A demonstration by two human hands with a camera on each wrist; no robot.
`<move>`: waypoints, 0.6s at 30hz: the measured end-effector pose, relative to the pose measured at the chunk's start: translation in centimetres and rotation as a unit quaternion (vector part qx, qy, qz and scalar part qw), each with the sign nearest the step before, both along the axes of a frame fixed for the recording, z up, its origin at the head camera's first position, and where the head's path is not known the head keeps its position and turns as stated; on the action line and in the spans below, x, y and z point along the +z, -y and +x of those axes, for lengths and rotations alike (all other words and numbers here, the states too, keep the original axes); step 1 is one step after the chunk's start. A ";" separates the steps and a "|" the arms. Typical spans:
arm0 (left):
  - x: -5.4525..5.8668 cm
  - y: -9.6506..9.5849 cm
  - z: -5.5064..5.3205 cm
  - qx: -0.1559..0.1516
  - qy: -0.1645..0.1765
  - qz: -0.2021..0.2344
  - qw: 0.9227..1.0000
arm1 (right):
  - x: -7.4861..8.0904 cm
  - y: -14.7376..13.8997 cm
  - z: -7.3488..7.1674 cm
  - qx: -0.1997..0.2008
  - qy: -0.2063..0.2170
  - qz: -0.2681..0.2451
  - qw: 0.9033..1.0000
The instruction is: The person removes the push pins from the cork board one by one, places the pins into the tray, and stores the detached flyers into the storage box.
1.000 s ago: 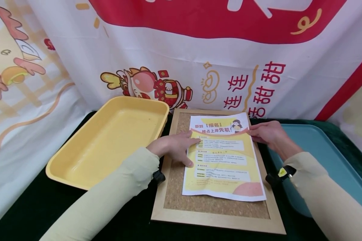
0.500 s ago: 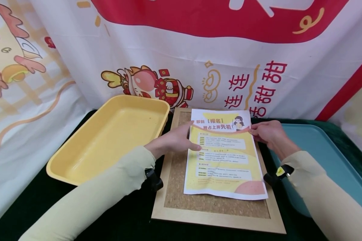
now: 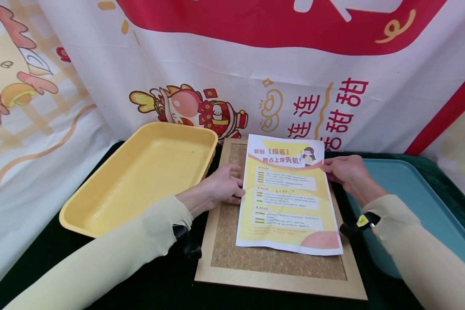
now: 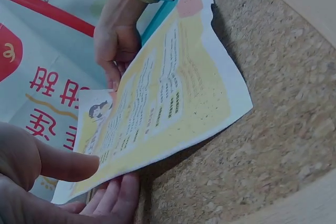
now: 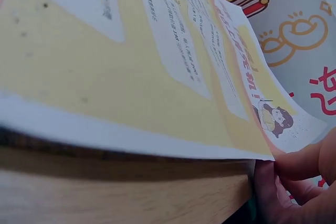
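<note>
A yellow-and-white printed flyer (image 3: 284, 202) lies over a wood-framed cork board (image 3: 240, 258), its upper part raised off the cork. My right hand (image 3: 346, 172) pinches the flyer's right edge near the top; in the right wrist view the thumb lies on top and the fingers (image 5: 265, 184) below. At the left edge is my left hand (image 3: 221, 185). The left wrist view puts its thumb over the flyer (image 4: 152, 98) and its curled fingers (image 4: 113, 200) under the edge. Part of those fingers is hidden by the paper.
A yellow tray (image 3: 139, 181) stands left of the board, and a blue-green tray (image 3: 403, 193) lies to the right, partly under the right forearm. Dark green cloth (image 3: 155, 275) covers the table. A printed banner (image 3: 224, 60) hangs right behind the board.
My left hand has gone from lying on the flyer to its left edge, with fingers passing under it. The flyer's top has risen and shifted slightly right. My right hand keeps its grip.
</note>
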State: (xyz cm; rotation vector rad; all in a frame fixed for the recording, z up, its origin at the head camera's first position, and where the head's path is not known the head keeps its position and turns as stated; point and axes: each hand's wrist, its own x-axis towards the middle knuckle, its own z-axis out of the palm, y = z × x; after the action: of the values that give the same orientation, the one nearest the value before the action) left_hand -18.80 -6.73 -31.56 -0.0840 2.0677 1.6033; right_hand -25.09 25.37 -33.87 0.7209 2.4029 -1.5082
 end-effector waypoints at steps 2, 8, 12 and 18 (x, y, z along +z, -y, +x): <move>-0.1 0.1 0.2 0.000 0.004 0.013 1.000 | 0.0 0.0 0.0 0.001 -0.004 -0.006 1.000; 0.0 -0.1 0.3 0.012 0.006 0.025 1.000 | 0.2 -0.1 -0.2 -0.010 -0.004 -0.025 1.000; 0.2 0.1 0.2 0.034 -0.001 0.036 0.999 | 0.6 0.0 -0.4 -0.023 -0.009 -0.061 0.998; 1.0 1.2 0.0 0.056 -0.005 0.058 0.997 | 1.7 0.4 -0.9 -0.012 -0.019 -0.121 0.992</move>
State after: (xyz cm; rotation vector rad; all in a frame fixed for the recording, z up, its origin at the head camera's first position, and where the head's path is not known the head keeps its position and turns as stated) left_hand -18.79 -7.94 -30.55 -0.1536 2.0049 1.7904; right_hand -26.04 24.94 -32.16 0.6738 2.1900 -1.7986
